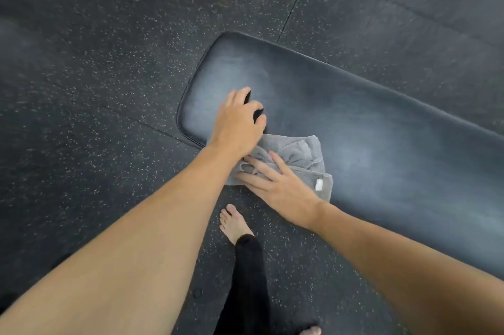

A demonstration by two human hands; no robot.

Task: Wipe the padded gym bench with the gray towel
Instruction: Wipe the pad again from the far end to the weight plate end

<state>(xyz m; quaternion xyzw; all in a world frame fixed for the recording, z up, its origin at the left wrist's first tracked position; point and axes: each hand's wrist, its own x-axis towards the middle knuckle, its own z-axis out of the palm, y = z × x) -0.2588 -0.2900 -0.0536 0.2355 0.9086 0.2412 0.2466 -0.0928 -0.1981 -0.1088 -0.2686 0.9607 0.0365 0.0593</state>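
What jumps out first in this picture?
A long dark padded bench runs across the speckled floor. At its near edge the right hand presses flat on a crumpled gray towel. The left hand rests fingers-down on the pad beside it.

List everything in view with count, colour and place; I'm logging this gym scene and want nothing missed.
padded gym bench: one, dark blue-black with pale smears, centre to right, rounded end toward the upper left
gray towel: one, gray, crumpled on the bench's near edge, white tag at its right corner
rubber floor tiles: several, black with pale flecks, all around the bench
left hand: one, fingers curled on the bench near its rounded end
right hand: one, flat on the towel
feet: two, bare, on the floor below the bench; the near one mostly cut off
trouser leg: one, black, bottom centre
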